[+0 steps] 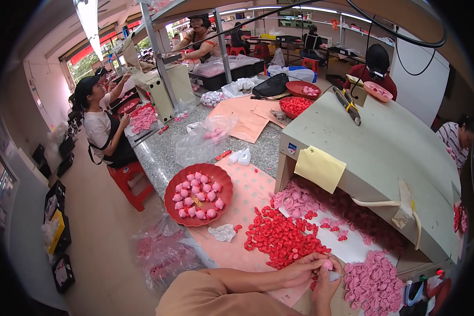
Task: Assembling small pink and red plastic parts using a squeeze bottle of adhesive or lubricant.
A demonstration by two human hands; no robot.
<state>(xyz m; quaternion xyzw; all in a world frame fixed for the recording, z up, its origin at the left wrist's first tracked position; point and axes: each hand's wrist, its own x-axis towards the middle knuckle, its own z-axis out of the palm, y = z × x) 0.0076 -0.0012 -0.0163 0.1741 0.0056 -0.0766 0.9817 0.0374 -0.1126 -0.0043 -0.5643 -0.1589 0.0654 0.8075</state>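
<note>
currently, a small pink piece (327, 264) is pinched by the left hand (302, 267) and the right hand (325, 286), which are drawn close together with fingers bent. a pale item (334, 275) is seen at the right fingers; its kind cannot be told. the pinched piece is located between a heap of red pieces (287, 239) and a heap of flat pink pieces (373, 284).

caution: the piece is small and partly covered by the fingers; it could be dropped into either heap if the pinch is loosened unevenly, and among the pink pieces it could be hard to find. red pieces could be scattered if the left wrist is swept sideways, as the heap lies just beside it. the red bowl (226, 184), in which rounded pink pieces (195, 189) are gathered, is set near the table's left edge; its contents could be spilled if the rim is knocked.
</note>
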